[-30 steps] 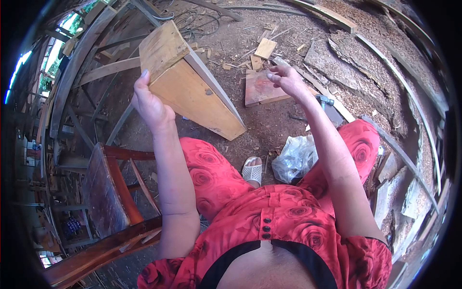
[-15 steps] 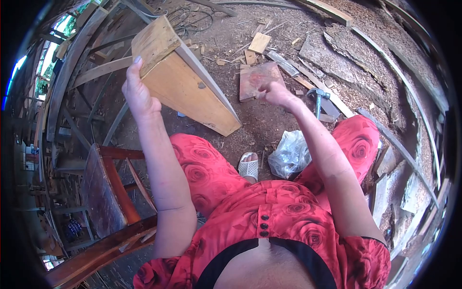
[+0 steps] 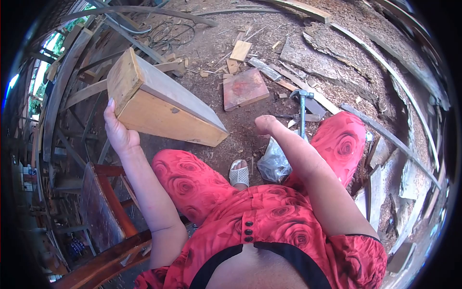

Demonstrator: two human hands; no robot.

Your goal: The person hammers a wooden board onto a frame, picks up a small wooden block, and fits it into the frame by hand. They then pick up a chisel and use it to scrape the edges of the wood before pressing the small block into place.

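dirt ground [image 3: 201, 45], strewn with offcuts and chips, fills the upper middle of the head view, with rough slabs of bark-edged wood [image 3: 317, 65] toward the upper right and a dark wooden chair [image 3: 103, 207] at the lower left. your left hand [image 3: 124, 137] is closed on the wide end of a tapered wooden box [image 3: 166, 118], left of centre in the frame. from that grip its long axis slants down to the right, so the narrow end points toward your right hand [image 3: 266, 125] but sits apart from it; your left is the nearer hand, being the one in contact. the right hand hangs near the middle, seen almost end-on with its fingers hidden, so you can't tell whether it is open or closed, or whether it has anything in it. just above it in the frame is a reddish board [image 3: 245, 89]; to its right, a claw hammer [image 3: 302, 113] with its head toward the top; below, a clear plastic bag [image 3: 275, 164] between your legs. you can read no brand, label or writing anywhere.
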